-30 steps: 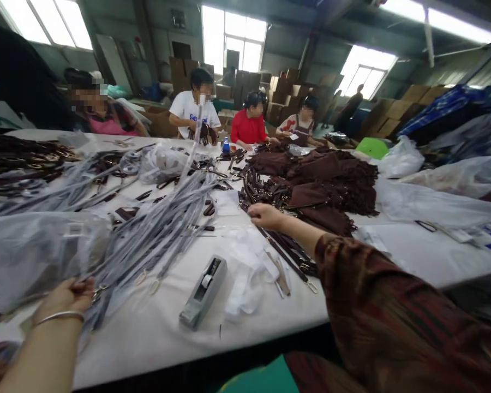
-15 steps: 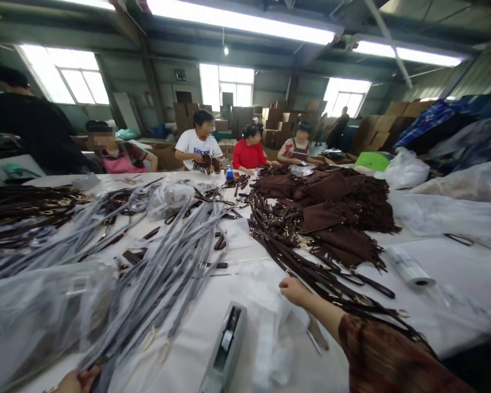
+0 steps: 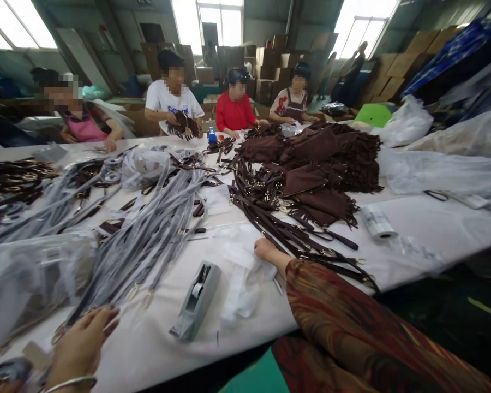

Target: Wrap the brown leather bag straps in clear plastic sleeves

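1. Right hand (image 3: 265,249) rests on the brown straps (image 3: 294,240) near the surface's (image 3: 425,229) front edge; grip looks loosely curled, whether it grasps one I cannot tell.
2. Left hand (image 3: 84,341), fingers spread and released, touches the ends of the plastic-sleeved straps (image 3: 147,234), metal clasps showing.
3. Grey tape dispenser (image 3: 196,300) lies between the hands, beside crumpled clear bags (image 3: 241,273).
4. Brown fringed pieces (image 3: 323,164) are heaped behind; a clear film roll (image 3: 377,222) lies on bare white surface to the right.
5. No legible writing.
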`<state>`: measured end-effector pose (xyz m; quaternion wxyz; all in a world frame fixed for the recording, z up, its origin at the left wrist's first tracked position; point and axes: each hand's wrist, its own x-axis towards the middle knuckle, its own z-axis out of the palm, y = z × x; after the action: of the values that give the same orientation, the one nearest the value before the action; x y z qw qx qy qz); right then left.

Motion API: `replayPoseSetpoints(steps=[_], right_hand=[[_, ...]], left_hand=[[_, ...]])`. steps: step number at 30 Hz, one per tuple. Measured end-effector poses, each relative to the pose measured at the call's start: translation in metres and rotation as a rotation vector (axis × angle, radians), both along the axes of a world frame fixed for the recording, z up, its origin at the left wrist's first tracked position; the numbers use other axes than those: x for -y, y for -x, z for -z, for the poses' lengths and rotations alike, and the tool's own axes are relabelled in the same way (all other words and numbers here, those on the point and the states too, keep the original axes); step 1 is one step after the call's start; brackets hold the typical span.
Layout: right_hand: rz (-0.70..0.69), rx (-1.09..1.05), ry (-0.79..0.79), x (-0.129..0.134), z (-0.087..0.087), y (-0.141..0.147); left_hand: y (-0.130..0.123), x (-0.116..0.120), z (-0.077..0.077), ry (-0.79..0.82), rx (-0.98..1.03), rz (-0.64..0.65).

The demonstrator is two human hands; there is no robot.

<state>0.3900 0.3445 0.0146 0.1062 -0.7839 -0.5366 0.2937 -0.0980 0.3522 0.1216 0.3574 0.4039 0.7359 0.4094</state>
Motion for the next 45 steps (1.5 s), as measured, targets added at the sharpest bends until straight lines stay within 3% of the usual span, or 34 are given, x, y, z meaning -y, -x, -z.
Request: replayPoseSetpoints(steps=[5,7,9,11,15,17,20,23,27,30,34,36,38,41,45], right_hand=[[-0.146,-0.047,0.001,0.008,-0.012,-0.013],[-0.217,-0.078,0.001,0.018,-0.016,-0.008],[-0.256,-0.088,-0.003,0.035,-0.018,0.0],[-0.273,-0.071,0.005,0.055,-0.017,0.006],[-0.268,0.015,0.156,0.085,-0.006,0.005],[-0.254,0.043,0.212,0.086,-0.001,0.002],[-0.254,0.02,0.153,0.07,0.002,0.001],[-0.268,-0.028,0.068,0.043,0.002,0.003],[-0.259,-0.094,0.012,-0.002,-0.003,0.006],[-0.225,-0.147,-0.082,-0.048,-0.022,0.009],[-0.2,-0.207,-0.281,-0.123,-0.068,0.016],[-0.199,-0.224,-0.366,-0.155,-0.087,0.014],[-0.201,-0.166,-0.382,-0.172,-0.094,0.004],[-0.18,0.015,-0.266,-0.158,-0.083,-0.019],[-0.159,0.11,-0.033,-0.086,-0.041,-0.042]], left_hand=[[-0.12,0.06,0.006,0.207,0.081,0.291],[-0.17,0.089,0.018,0.263,0.023,0.482],[-0.209,0.12,0.037,0.239,-0.168,0.641],[-0.235,0.149,0.06,0.122,-0.42,0.747],[-0.252,0.181,0.099,0.256,-0.756,0.857],[-0.255,0.177,0.108,0.278,-0.837,0.859],[-0.263,0.157,0.115,0.201,-0.839,0.913],[-0.272,0.131,0.118,0.194,-0.743,0.982],[-0.276,0.096,0.119,0.206,-0.68,0.954],[-0.278,0.069,0.111,0.145,-0.667,0.908],[-0.288,0.038,0.094,0.007,-0.67,0.82],[-0.296,0.03,0.088,-0.054,-0.664,0.793],[-0.302,0.028,0.086,-0.106,-0.661,0.788],[-0.304,0.039,0.092,-0.14,-0.684,0.824],[-0.29,0.072,0.109,-0.11,-0.693,0.931]])
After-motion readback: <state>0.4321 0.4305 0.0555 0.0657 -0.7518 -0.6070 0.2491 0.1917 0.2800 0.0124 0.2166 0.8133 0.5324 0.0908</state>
